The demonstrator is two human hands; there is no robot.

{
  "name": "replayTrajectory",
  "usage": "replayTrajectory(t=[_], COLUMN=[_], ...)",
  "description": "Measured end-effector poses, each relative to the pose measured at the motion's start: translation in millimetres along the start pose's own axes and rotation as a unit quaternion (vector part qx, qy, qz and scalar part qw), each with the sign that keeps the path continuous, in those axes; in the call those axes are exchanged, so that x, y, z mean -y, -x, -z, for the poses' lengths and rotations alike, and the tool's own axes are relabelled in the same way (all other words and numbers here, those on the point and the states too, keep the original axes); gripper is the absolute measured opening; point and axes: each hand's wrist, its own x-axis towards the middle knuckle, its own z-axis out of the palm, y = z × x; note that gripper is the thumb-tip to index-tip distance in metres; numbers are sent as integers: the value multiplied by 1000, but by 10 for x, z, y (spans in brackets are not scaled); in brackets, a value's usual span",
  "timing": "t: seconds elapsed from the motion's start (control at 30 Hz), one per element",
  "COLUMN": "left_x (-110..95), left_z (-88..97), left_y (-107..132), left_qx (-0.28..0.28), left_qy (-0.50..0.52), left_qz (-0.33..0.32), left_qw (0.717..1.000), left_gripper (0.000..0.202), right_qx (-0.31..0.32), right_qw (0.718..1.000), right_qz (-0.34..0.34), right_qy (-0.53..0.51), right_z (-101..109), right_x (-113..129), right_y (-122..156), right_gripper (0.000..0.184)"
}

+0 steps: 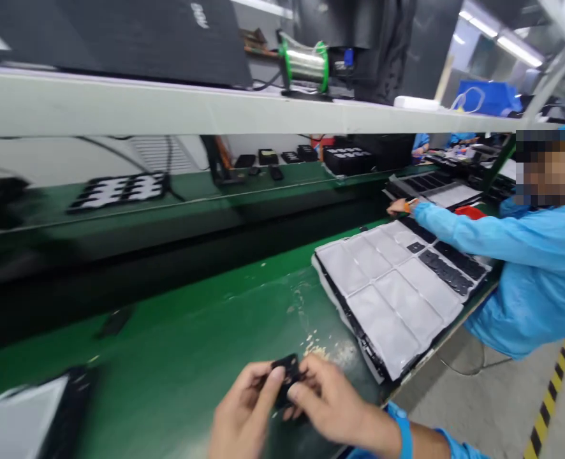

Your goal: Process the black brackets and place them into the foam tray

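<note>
In the head view, the left hand [244,408] and right hand [328,398] together pinch a small black part [287,376] just above the green bench [177,338], near its front edge. A tray [392,287] of white pockets lies to the right, where a co-worker's blue sleeve [474,233] reaches across it.

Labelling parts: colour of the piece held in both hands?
The piece is black; head view shows it.
</note>
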Motion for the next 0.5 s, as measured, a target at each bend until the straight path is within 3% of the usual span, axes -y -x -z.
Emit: replayTrajectory(t=[0.1, 0.27, 0.5], left_x=[38, 94, 218], left_z=[-48, 54, 129], left_y=[55, 119, 120], left_qx=[-1, 57, 51], left_qy=[32, 71, 56], left_qz=[4, 5, -24], left_qw=[999, 996, 997], left_gripper=[52, 40, 23], right_qx=[-61, -44, -61], right_qw=[998, 999, 989], right_qz=[-2, -13, 10], right_qy=[24, 26, 137], right_z=[33, 58, 78], right_x=[66, 129, 181], right_y=[-48, -134, -49], right_gripper=[33, 37, 27])
